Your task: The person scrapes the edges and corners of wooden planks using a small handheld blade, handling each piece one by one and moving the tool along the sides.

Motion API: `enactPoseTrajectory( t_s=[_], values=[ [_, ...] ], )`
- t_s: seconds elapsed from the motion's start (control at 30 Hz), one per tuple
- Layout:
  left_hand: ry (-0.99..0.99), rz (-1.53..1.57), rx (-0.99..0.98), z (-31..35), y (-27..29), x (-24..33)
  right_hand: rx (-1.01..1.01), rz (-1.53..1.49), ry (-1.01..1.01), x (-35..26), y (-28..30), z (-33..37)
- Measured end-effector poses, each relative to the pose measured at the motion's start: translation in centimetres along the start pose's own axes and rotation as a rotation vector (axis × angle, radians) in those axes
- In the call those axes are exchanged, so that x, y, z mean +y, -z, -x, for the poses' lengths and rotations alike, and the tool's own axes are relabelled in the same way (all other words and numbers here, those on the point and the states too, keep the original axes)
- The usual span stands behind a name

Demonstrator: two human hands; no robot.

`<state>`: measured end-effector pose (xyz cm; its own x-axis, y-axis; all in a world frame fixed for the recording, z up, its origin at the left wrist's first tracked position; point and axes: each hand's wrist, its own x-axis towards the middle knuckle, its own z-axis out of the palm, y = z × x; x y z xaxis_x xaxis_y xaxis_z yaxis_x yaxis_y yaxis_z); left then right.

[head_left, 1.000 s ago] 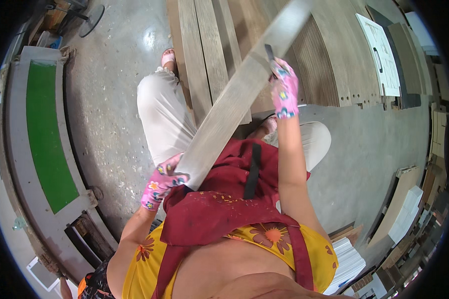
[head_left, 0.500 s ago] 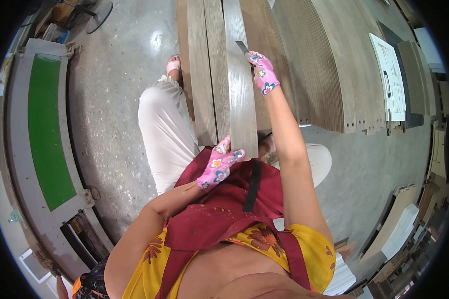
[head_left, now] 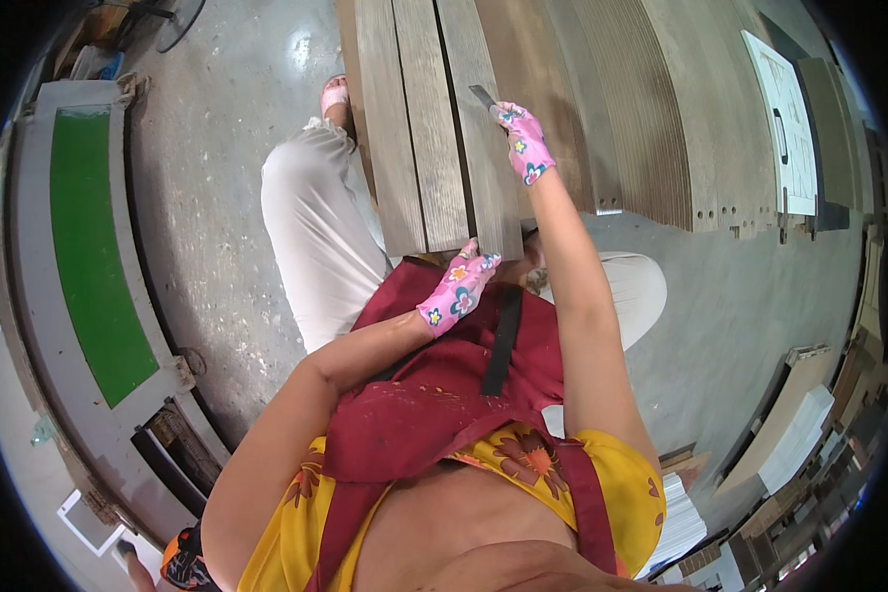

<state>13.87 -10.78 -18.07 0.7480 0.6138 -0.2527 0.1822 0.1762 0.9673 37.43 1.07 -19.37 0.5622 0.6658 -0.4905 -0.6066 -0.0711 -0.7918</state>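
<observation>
Three long grey-brown wood-grain planks lie side by side in front of me: a left plank (head_left: 387, 148), a middle plank (head_left: 432, 138) and a right plank (head_left: 485, 178). My left hand (head_left: 459, 293), in a pink flowered glove, grips the near end of the right plank, its fingers closed at the left corner. My right hand (head_left: 523, 143), gloved alike, is closed around a flat dark metal scraper blade (head_left: 481, 96). The blade sticks out leftward over the right plank's face. The fingers' undersides are hidden.
A brown board (head_left: 533, 89) lies under the planks. To the right stand stacked wood-grain panels (head_left: 641, 128) and a white door panel (head_left: 781, 118) with a black handle. A grey bench with a green strip (head_left: 94, 247) runs along the left.
The right plank has moved away from me, its near end now almost level with the others, and a dark gap shows beside it. My left hand has moved forward with it.
</observation>
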Motion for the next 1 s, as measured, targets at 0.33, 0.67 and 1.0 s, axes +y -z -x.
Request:
enactPoseTrajectory(
  t_s=[0.33,0.67,1.0],
  values=[
    [0.05,-0.843,-0.441,0.2,0.0,3.7,0.051,-0.084,-0.009,3.7,1.1,-2.2],
    [0.1,-0.217,-0.303,1.0,-0.7,-3.6,-0.063,0.067,0.091,6.2,2.3,0.2],
    [0.525,0.641,-0.096,-5.0,-4.5,-3.2,-0.02,-0.092,0.09,-5.1,6.3,1.7]
  ],
)
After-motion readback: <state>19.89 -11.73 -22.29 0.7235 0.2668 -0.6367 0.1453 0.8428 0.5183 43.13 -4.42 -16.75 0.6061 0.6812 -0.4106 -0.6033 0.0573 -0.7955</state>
